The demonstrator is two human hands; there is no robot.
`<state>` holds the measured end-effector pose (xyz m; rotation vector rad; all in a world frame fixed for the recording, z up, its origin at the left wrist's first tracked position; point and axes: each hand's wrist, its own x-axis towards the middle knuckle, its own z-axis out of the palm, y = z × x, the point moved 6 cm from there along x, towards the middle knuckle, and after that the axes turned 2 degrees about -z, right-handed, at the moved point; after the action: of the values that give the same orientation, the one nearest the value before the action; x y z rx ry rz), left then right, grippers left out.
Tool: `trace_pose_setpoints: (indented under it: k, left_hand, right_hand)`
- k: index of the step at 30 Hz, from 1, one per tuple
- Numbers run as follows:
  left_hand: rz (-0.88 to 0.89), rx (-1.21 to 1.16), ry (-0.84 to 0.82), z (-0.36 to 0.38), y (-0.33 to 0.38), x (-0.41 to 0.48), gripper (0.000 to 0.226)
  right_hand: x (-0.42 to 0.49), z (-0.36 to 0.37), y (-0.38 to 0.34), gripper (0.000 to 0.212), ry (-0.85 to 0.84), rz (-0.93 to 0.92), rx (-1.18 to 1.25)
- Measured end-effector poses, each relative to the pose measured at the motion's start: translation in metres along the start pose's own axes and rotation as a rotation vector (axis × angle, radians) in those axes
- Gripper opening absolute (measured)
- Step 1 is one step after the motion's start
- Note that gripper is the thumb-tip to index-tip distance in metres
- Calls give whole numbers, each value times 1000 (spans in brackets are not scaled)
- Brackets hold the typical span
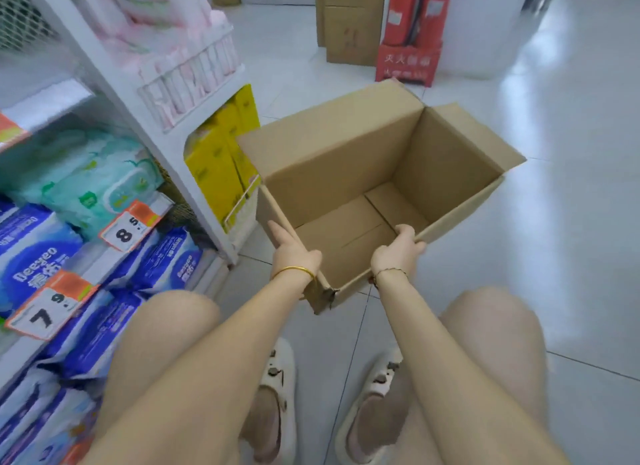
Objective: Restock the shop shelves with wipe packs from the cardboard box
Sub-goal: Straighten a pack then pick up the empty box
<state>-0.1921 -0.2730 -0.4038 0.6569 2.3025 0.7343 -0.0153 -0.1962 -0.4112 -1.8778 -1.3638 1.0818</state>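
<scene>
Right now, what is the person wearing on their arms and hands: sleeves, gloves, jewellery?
No sleeves or gloves are in view. The left hand has a plain gold bangle at the wrist. The right hand has a thin dark cord bracelet at the wrist.

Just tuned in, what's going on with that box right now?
A crouching person has both hands on the near rim of the open cardboard box, beside the shelves. The right hand curls over the rim. The left hand is at the near left corner with one finger stretched along the edge; its grip is unclear. The box looks empty, with only its bare bottom showing. Blue wipe packs and green wipe packs sit on the shelves.
</scene>
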Motion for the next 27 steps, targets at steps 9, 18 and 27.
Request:
trace_pose_setpoints:
  k: [9,18,27]
  left_hand:
    - [106,20,38,19,139,157,79]
    - [167,224,-34,8,282,230,79]
    - [136,459,-264,-26,435,184,76]
  right_hand:
    - [153,43,-77,39,30,68,-37]
    - [242,-25,-152,48,-71,-107,-596]
    - [270,-128,-259,27,-505,-452,-1123]
